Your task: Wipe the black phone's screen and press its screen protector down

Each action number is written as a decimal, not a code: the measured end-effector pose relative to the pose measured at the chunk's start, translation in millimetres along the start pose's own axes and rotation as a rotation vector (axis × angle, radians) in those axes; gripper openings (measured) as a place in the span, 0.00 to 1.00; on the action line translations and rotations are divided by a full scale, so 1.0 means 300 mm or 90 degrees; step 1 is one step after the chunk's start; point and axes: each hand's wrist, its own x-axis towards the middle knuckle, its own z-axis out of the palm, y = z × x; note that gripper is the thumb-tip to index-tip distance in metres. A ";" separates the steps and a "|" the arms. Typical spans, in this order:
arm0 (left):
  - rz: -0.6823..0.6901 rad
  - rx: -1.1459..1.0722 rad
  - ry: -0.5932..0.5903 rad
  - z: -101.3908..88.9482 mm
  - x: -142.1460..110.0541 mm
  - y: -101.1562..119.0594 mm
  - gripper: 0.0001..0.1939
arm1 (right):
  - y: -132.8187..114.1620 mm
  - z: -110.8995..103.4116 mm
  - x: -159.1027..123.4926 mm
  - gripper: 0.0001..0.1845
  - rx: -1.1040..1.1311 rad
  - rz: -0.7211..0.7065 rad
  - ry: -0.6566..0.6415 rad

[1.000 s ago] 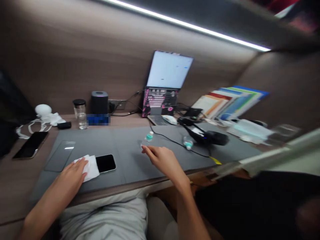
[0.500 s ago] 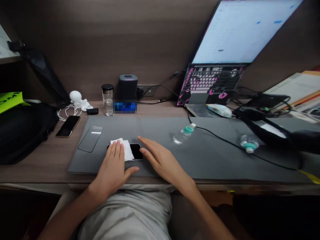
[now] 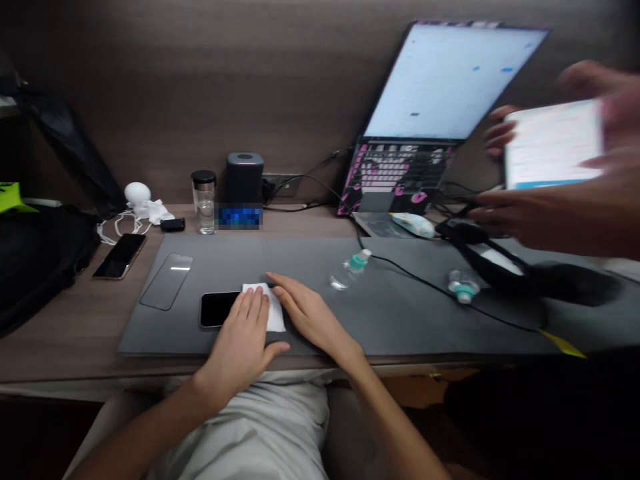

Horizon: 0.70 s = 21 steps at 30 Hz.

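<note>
White wipe (image 3: 275, 313) flat on a black smartphone (image 3: 220, 310), pressed under the open left hand (image 3: 240, 340), fingers extended and spread slightly; open right hand (image 3: 310, 313) resting just beside, holding nothing. Phone lying on a grey desk mat (image 3: 400, 333) atop the worktop (image 3: 50, 353), near a glass screen protector (image 3: 166, 281). Upper right, another person's blurred hands (image 3: 545, 213) around a tablet (image 3: 553, 143).
</note>
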 end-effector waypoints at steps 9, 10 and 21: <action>0.049 0.026 0.100 0.059 0.092 -0.032 0.43 | 0.009 0.020 0.053 0.36 0.008 -0.010 0.015; 0.046 0.026 0.109 0.065 0.096 -0.035 0.42 | 0.009 0.022 0.054 0.36 0.005 -0.012 0.014; 0.026 -0.016 0.190 0.080 -0.030 0.005 0.45 | -0.002 0.032 0.060 0.35 -0.029 -0.038 0.004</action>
